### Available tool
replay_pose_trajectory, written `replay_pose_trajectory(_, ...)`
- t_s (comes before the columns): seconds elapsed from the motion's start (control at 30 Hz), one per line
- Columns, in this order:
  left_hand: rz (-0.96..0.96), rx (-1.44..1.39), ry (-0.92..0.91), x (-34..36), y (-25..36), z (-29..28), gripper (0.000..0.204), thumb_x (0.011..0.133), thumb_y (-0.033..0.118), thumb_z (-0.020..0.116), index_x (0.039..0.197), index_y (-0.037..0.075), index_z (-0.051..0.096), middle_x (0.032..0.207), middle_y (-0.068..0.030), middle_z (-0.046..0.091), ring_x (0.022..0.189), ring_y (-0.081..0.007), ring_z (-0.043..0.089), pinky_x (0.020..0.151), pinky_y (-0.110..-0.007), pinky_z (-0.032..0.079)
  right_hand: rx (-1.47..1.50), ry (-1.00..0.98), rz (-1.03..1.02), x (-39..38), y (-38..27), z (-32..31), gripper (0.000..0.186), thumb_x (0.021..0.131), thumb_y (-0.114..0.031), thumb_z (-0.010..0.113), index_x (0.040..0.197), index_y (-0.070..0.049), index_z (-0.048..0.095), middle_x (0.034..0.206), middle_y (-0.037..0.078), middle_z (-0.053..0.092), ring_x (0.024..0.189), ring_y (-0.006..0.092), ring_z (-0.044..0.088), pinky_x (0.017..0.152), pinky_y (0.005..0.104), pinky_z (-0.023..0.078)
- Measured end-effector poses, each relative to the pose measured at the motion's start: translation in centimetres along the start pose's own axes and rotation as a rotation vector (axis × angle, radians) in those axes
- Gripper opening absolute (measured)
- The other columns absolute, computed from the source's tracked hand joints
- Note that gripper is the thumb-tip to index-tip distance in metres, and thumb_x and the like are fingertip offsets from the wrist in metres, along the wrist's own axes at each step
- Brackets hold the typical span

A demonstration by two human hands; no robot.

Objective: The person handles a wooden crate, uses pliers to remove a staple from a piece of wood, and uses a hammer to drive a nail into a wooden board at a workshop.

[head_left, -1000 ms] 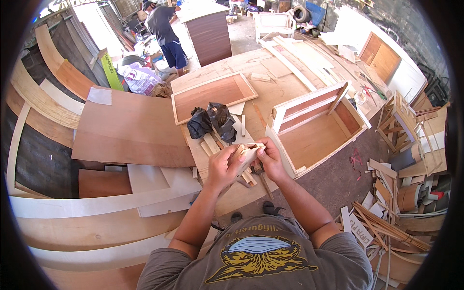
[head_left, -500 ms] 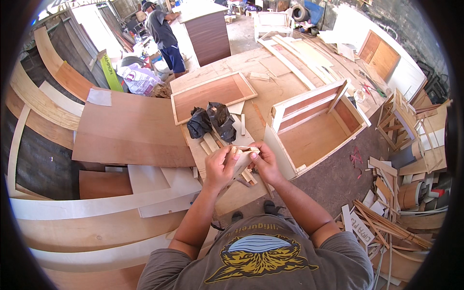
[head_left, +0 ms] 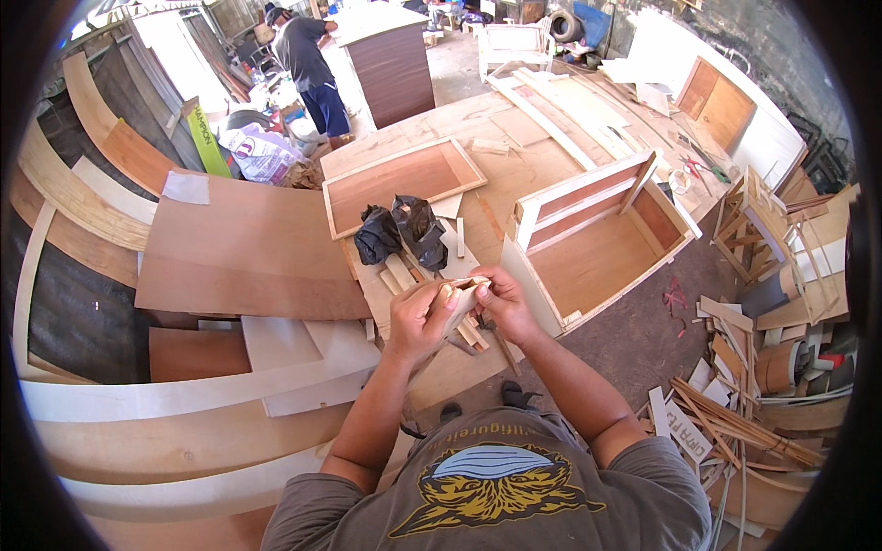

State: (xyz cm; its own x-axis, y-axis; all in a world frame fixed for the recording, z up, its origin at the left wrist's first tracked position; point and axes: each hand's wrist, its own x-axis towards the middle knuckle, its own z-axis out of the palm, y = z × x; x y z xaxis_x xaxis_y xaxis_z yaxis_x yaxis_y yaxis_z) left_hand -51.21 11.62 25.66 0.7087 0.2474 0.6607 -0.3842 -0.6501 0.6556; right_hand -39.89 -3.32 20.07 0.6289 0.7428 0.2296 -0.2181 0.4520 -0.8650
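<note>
In front of me my left hand (head_left: 420, 317) and my right hand (head_left: 502, 307) are both closed on a short, pale wooden piece (head_left: 462, 306) with a gap along its top edge, thumbs pressed to it. Just beyond them lie crumpled black plastic bags (head_left: 418, 233) and several loose wood strips (head_left: 397, 274) on the plywood work surface (head_left: 413, 384). To the right of my hands sits an open wooden box frame (head_left: 597, 275) with a raised slatted part. A shallow framed panel (head_left: 400, 184) lies behind the bags.
Plywood sheets (head_left: 239, 248) and curved boards (head_left: 83, 211) fill the left. Wood offcuts (head_left: 735, 404) and a small wooden frame structure (head_left: 753, 225) crowd the right. A co-worker (head_left: 312, 69) stands by a dark wood-grain cabinet (head_left: 386, 73) at the back.
The piece in my hands has tilted slightly and my fingers have shifted a little on it. The co-worker's arms and posture have shifted slightly at the cabinet.
</note>
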Motion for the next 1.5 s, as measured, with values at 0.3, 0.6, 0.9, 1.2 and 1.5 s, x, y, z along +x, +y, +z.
replay_pose_trajectory(0.3, 0.007, 0.197, 0.181, 0.6, 0.3, -0.2, 0.019, 0.088, 0.008, 0.073, 0.103, -0.003, 0.074, 0.082, -0.0136, 0.071, 0.062, -0.0184, 0.064, 0.056, -0.030, 0.048, -0.262, 0.279, -0.064, -0.7, 2.1, 3.1, 0.047, 0.098, -0.010, 0.066, 0.137, -0.007, 0.040, 0.124, 0.009, 0.054, 0.091, 0.0097, 0.055, 0.074, 0.0274, 0.051)
replay_pose_trajectory(0.6, -0.008, 0.330, 0.230, 2.7, 2.0, -1.4, 0.028, 0.080, 0.013, 0.081, 0.103, 0.000, 0.073, 0.083, -0.0103, 0.069, 0.068, -0.0258, 0.068, 0.059, -0.036, 0.053, -0.929, 0.131, -0.254, -2.3, 1.9, 9.8, 0.082, 0.076, -0.023, 0.084, 0.137, 0.002, 0.037, 0.127, 0.023, 0.055, 0.113, 0.0349, 0.060, 0.091, 0.0451, 0.051)
replay_pose_trajectory(0.9, 0.009, 0.294, 0.185, 3.0, 2.4, -2.6, 0.035, 0.077, 0.019, 0.088, 0.103, 0.004, 0.071, 0.087, -0.0088, 0.069, 0.070, -0.0170, 0.066, 0.056, -0.033, 0.051, -0.792, 0.398, -0.125, -1.3, 4.2, 12.0, 0.058, 0.092, -0.015, 0.069, 0.135, 0.005, 0.034, 0.102, 0.033, 0.065, 0.091, 0.0471, 0.069, 0.075, 0.0495, 0.053)
replay_pose_trajectory(1.2, -0.368, -0.766, -0.076, 4.0, -1.5, -3.6, 0.045, 0.099, 0.036, 0.069, 0.123, -0.001, 0.063, 0.109, -0.0082, 0.068, 0.094, -0.0098, 0.063, 0.076, -0.027, 0.051, -0.258, 0.398, -0.112, -0.8, -1.0, 9.1, 0.049, 0.096, -0.011, 0.071, 0.137, 0.000, 0.047, 0.118, 0.010, 0.067, 0.109, 0.0165, 0.064, 0.095, 0.0342, 0.052)
replay_pose_trajectory(1.5, -0.644, -1.041, -0.006, 3.4, 1.5, 2.5, 0.043, 0.102, 0.040, 0.063, 0.110, -0.003, 0.069, 0.097, -0.0061, 0.071, 0.085, -0.0097, 0.064, 0.071, -0.027, 0.051, -0.466, 0.603, -0.033, -3.8, -5.5, 8.3, 0.058, 0.092, -0.024, 0.078, 0.132, 0.003, 0.044, 0.109, 0.021, 0.066, 0.104, 0.0219, 0.066, 0.087, 0.0357, 0.054)
